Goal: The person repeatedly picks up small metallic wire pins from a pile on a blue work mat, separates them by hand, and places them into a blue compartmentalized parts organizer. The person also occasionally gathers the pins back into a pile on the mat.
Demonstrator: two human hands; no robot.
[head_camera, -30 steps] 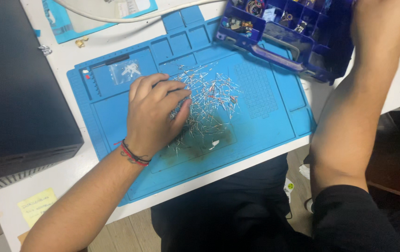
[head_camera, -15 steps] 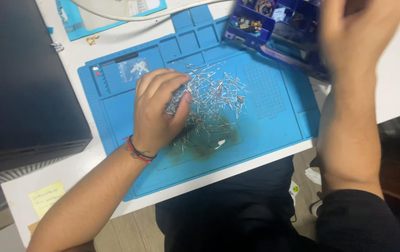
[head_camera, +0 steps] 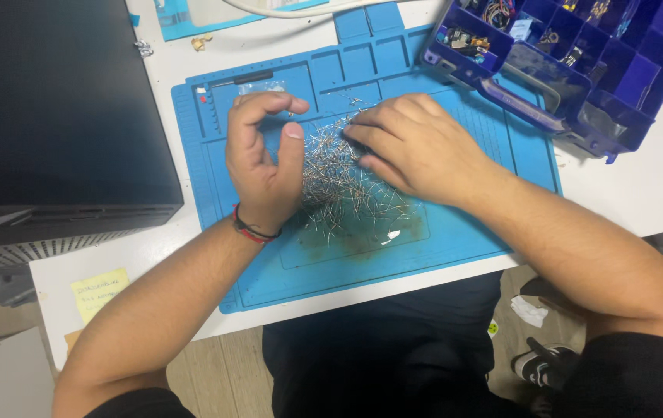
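The left hand (head_camera: 262, 166) stands half-curled beside the wire-leg parts (head_camera: 343, 182), holding nothing (like a wall). The right hand (head_camera: 416, 147) lies flat and open on them, keeping them on the blue mat (head_camera: 455, 248).

left hand (head_camera: 263, 159) curled, thumb up (edge-on) | right hand (head_camera: 416, 147) flat, palm down, fingers spread

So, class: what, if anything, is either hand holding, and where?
Nothing clearly held: left hand and right hand rest on the pile of thin silver wire-leaded components; any grip is hidden.
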